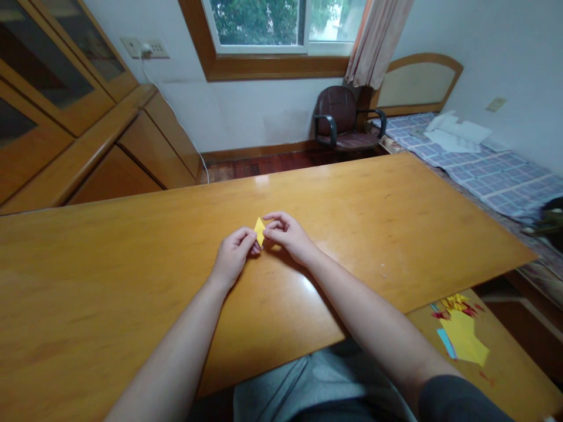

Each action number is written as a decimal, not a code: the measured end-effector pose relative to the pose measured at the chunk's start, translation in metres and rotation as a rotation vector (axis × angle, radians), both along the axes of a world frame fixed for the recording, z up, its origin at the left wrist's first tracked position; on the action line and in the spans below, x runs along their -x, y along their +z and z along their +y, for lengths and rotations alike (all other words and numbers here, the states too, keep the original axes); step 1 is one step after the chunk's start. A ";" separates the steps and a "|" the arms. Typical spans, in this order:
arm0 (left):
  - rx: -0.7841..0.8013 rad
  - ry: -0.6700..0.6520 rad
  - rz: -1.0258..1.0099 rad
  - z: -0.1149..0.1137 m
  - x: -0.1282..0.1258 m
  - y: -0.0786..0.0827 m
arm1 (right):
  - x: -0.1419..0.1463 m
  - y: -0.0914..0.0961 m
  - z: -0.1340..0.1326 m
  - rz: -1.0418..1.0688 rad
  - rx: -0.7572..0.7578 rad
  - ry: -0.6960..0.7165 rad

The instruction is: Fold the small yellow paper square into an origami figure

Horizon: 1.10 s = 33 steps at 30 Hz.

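Note:
A small piece of folded yellow paper [259,231], diamond-shaped, is held upright between my two hands just above the wooden table [132,281]. My left hand [234,253] pinches its left edge between thumb and fingers. On the other side, the thumb and fingers of my right hand [288,237] close on its right edge, with the index finger curved near the top. My fingertips cover both side edges of the paper.
On a lower surface at the right lie yellow paper sheets [466,340], a light blue piece [446,343] and several small yellow and red folded pieces [457,303]. Beyond the table stand an armchair [338,111], a bed [484,170] and a wooden cabinet [132,140].

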State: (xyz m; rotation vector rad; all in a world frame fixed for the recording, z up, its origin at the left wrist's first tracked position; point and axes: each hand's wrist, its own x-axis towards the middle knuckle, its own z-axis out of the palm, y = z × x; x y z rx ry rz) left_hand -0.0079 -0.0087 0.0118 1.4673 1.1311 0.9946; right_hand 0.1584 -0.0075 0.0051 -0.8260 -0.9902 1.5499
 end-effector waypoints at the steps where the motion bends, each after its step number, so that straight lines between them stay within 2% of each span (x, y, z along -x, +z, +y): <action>1: 0.004 0.006 0.008 0.000 0.000 0.000 | 0.000 0.000 0.000 -0.003 -0.001 -0.002; 7: 0.036 0.015 0.022 -0.001 -0.001 0.000 | 0.000 0.000 0.000 -0.049 -0.027 0.006; 21: 0.127 -0.017 -0.153 0.002 0.001 -0.003 | 0.000 0.003 -0.001 -0.030 -0.047 0.028; 33: 0.120 -0.022 -0.108 0.000 -0.002 0.000 | 0.000 0.001 0.002 -0.031 -0.018 -0.039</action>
